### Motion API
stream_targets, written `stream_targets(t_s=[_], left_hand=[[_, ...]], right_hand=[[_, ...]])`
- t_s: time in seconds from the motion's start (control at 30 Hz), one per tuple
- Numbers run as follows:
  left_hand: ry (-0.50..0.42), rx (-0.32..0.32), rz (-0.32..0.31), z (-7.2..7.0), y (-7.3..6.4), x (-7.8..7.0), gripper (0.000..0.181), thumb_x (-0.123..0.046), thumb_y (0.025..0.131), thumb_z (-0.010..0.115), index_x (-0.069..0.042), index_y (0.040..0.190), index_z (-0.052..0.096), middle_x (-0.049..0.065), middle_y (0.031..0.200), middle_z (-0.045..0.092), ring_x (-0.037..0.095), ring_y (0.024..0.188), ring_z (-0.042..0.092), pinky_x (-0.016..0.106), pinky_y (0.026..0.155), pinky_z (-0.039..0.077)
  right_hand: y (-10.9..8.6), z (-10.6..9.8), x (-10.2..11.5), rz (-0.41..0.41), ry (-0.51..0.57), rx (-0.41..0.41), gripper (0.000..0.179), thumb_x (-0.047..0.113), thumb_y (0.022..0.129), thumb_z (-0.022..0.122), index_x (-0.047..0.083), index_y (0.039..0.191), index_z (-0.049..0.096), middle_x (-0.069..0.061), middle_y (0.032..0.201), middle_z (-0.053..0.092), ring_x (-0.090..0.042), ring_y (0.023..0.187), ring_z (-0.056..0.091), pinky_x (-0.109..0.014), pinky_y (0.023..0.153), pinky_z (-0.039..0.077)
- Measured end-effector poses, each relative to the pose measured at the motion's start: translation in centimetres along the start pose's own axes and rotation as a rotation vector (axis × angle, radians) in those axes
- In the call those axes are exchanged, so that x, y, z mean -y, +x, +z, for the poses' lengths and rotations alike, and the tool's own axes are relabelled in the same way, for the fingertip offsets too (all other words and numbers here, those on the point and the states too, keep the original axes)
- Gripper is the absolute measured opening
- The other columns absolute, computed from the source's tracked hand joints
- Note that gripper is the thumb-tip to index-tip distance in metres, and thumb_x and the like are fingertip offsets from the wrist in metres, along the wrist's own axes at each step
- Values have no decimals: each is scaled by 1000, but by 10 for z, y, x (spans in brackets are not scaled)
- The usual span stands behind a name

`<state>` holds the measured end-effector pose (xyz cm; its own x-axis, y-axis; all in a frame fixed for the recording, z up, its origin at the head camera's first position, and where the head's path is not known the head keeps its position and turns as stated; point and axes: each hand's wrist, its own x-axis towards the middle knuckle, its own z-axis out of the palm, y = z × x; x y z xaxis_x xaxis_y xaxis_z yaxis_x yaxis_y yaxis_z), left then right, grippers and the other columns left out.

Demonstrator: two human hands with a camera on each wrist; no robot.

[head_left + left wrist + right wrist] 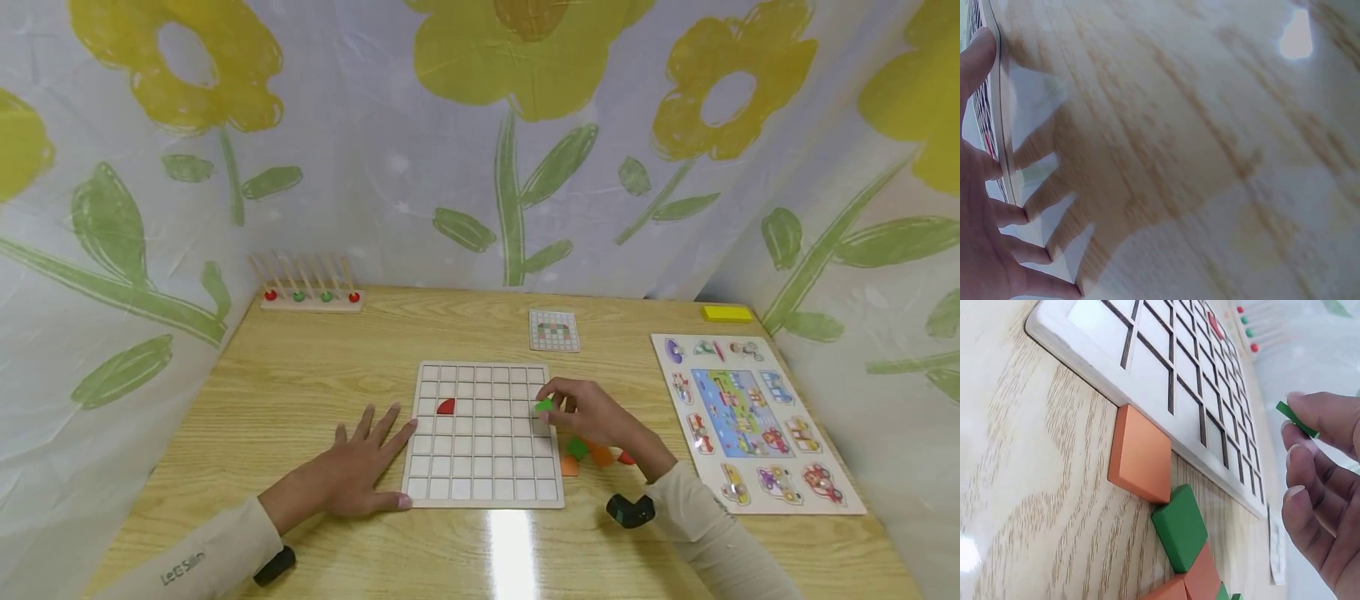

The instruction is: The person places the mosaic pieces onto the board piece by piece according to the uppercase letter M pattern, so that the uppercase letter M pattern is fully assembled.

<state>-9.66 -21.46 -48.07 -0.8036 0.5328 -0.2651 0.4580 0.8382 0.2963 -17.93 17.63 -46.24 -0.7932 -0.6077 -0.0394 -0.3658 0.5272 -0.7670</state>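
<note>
A white grid board [482,503] lies on the table with a red quarter-round tile [447,407] in one of its cells. Fingers spread, my left hand [356,471] rests on the table and touches the board's left edge. In the left wrist view the left hand [985,231] casts a reflection on the tabletop. My right hand [592,412] pinches a small green tile [1297,420] between thumb and fingertips, above the board's right edge. Below that hand lie loose tiles, among them an orange square [1141,456] and a green square [1180,528].
A small pattern card [554,331] lies behind the board. To the right is a picture puzzle board [675,417], with a yellow block [726,314] beyond it. A pegged wooden stand [312,306] with red and green beads stands at the back left. Flowered cloth [375,183] surrounds the table.
</note>
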Motion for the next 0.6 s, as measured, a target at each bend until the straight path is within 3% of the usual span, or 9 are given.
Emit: stream_targets(t_s=[0.6], left_hand=[[8, -11, 3, 2, 0, 1, 103, -77, 88, 52, -12, 162, 20, 26, 166, 12, 62, 146, 12, 85, 99, 23]], right_hand=[[9, 9, 10, -17, 5, -16, 23, 22, 95, 71, 9, 114, 70, -3, 93, 66, -13, 66, 54, -24, 57, 46]])
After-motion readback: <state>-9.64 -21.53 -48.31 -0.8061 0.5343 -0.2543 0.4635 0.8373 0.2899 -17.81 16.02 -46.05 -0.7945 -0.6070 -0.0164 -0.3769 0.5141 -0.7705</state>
